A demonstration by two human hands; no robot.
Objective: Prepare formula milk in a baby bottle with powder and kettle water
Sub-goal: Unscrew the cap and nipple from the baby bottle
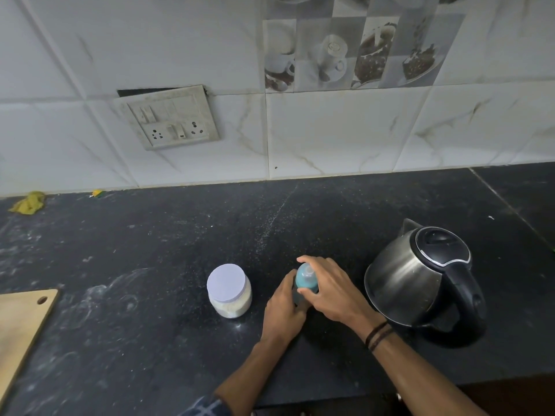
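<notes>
Your left grip (283,307) wraps the baby bottle (304,278) upright on the counter (150,340); your right grip (329,292) curls round its teal top, between powder jar (229,291) and kettle (417,274).

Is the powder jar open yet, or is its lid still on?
Shut. A flat white round lid sits on the clear plastic jar of white powder, covering its mouth.

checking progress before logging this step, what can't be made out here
Head view only:
- baby bottle body: covered by the left hand and right hand, so its contents are hidden.
- kettle: closed lid hides any water.
- cutting board: cut off by the left edge.
</notes>
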